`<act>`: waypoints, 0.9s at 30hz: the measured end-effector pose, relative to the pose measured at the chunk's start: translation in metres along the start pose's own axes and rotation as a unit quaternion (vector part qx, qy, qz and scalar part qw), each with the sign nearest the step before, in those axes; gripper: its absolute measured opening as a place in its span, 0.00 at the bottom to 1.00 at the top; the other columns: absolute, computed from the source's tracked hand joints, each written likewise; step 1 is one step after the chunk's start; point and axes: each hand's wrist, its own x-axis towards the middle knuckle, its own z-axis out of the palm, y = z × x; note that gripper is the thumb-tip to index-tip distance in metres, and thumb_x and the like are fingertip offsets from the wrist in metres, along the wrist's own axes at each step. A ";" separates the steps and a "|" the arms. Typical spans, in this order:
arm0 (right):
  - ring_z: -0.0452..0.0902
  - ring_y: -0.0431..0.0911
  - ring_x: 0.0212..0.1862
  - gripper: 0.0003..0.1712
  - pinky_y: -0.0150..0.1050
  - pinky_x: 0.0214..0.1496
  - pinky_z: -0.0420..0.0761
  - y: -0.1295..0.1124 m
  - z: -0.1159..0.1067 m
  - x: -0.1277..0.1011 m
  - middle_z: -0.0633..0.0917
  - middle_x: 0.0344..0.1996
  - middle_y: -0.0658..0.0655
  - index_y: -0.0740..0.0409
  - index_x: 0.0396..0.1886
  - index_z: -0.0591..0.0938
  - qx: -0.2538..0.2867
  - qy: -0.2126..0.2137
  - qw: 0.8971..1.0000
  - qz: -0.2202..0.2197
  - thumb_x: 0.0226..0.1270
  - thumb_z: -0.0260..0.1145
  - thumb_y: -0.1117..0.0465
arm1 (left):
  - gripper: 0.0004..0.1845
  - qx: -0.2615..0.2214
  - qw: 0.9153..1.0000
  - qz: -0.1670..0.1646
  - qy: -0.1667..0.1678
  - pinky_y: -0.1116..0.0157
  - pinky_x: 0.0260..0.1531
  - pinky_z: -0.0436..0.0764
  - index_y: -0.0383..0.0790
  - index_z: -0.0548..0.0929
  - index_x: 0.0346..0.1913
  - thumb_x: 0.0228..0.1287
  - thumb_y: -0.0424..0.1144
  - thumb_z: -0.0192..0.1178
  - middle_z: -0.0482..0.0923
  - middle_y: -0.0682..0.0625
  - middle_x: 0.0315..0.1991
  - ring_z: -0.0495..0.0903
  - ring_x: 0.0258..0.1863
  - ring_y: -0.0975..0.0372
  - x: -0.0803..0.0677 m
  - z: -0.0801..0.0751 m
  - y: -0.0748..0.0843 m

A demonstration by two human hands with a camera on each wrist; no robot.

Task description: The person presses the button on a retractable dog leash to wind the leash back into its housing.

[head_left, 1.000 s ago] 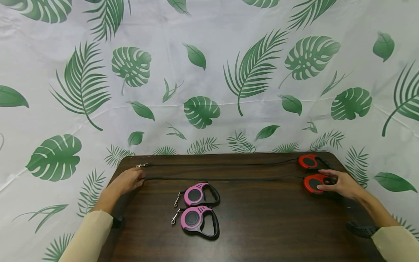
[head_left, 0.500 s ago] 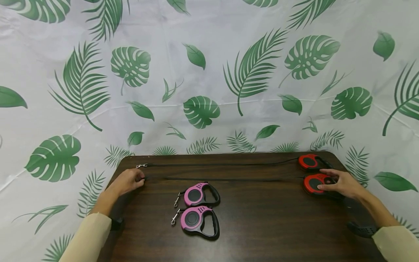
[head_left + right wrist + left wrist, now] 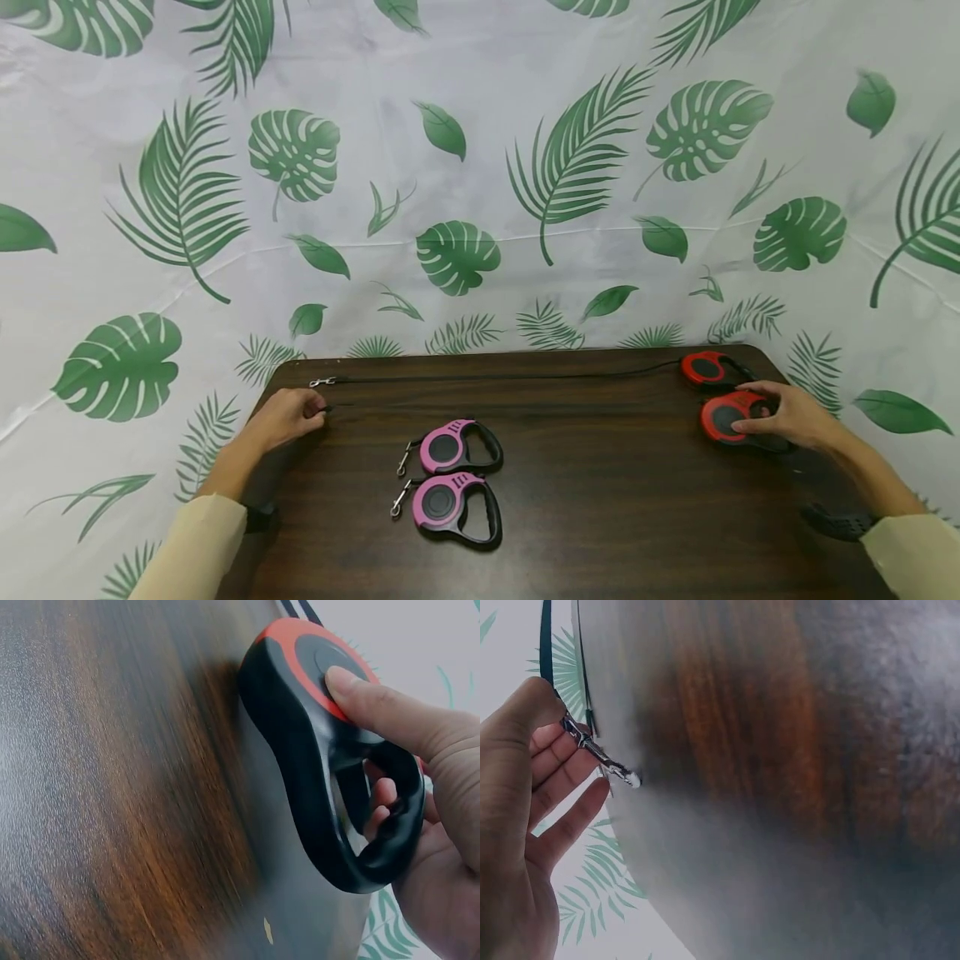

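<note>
Currently, I find the left hand [image 3: 285,421] pinching a black cord [image 3: 495,407] beside its metal clip [image 3: 613,763], and the right hand [image 3: 798,414] gripping a red leash [image 3: 716,415], thumb on its round face, fingers curled through the handle. By my reading, the line between the hands is the governing relation: the cord's long axis runs across the table [image 3: 615,500], roughly parallel to the far edge, with the clip at the left hand and the leash body at the right, well apart. Whether the held leash touches the tabletop I cannot tell.

Beyond it, near the far edge, I note a second red leash [image 3: 705,367], its cord drawn out alongside to a silver clip [image 3: 322,382] just past the left hand. Nearer the person, left of centre, an upper pink leash [image 3: 441,450] and a lower pink leash [image 3: 438,503] lie side by side, handles rightward. I record no containers in view.
</note>
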 end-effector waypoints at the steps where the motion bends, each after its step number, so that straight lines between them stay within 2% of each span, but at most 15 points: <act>1: 0.76 0.55 0.44 0.46 0.42 0.40 0.76 0.000 -0.001 0.000 0.81 0.54 0.76 0.69 0.66 0.78 -0.001 0.000 1.000 0.004 0.57 0.84 0.44 | 0.06 0.003 1.000 0.004 0.000 0.61 0.29 0.82 0.33 0.86 0.34 0.55 0.28 0.72 0.85 0.52 0.25 0.82 0.25 0.65 0.000 -0.002 0.001; 6: 0.74 0.45 0.39 0.44 0.37 0.37 0.75 0.000 -0.003 -0.002 0.83 0.45 0.63 0.67 0.64 0.77 0.018 -0.003 1.000 0.004 0.57 0.84 0.45 | 0.06 0.010 1.000 0.017 0.005 0.61 0.28 0.83 0.32 0.87 0.35 0.55 0.27 0.73 0.86 0.52 0.26 0.83 0.25 0.64 0.000 -0.011 0.005; 12: 0.78 0.40 0.37 0.43 0.35 0.36 0.78 -0.001 -0.007 -0.006 0.84 0.48 0.67 0.68 0.64 0.74 0.044 -0.013 0.999 -0.001 0.59 0.84 0.49 | 0.06 0.002 1.000 0.026 0.016 0.63 0.27 0.82 0.34 0.86 0.34 0.55 0.25 0.74 0.86 0.52 0.26 0.83 0.25 0.65 0.000 -0.019 0.008; 17: 0.72 0.40 0.29 0.39 0.36 0.29 0.73 -0.002 -0.009 -0.008 0.81 0.35 0.58 0.66 0.63 0.74 0.060 -0.010 0.998 0.009 0.63 0.82 0.50 | 0.08 -0.012 0.998 0.038 0.044 0.65 0.25 0.81 0.36 0.86 0.32 0.52 0.25 0.75 0.85 0.54 0.26 0.81 0.24 0.67 -0.002 -0.018 0.006; 20: 0.72 0.40 0.25 0.37 0.37 0.26 0.75 -0.002 -0.010 -0.009 0.81 0.29 0.53 0.66 0.63 0.74 0.084 -0.007 0.996 0.017 0.65 0.80 0.52 | 0.09 -0.022 0.997 0.046 0.065 0.67 0.25 0.80 0.37 0.86 0.31 0.50 0.24 0.75 0.84 0.54 0.25 0.80 0.24 0.68 -0.003 -0.016 0.005; 25: 0.74 0.42 0.24 0.34 0.39 0.25 0.76 0.000 -0.011 -0.009 0.82 0.28 0.50 0.66 0.63 0.74 0.114 0.002 0.993 0.030 0.68 0.78 0.53 | 0.09 -0.048 0.994 0.043 0.086 0.75 0.25 0.77 0.36 0.86 0.31 0.50 0.23 0.75 0.85 0.53 0.26 0.81 0.24 0.68 -0.004 -0.015 0.006; 27: 0.73 0.43 0.24 0.30 0.39 0.25 0.75 0.001 -0.013 -0.009 0.81 0.26 0.50 0.61 0.61 0.76 0.124 0.009 0.991 0.038 0.69 0.77 0.52 | 0.09 -0.060 0.993 0.042 0.092 0.78 0.25 0.77 0.35 0.86 0.31 0.50 0.22 0.75 0.86 0.51 0.26 0.81 0.24 0.69 -0.004 -0.015 0.008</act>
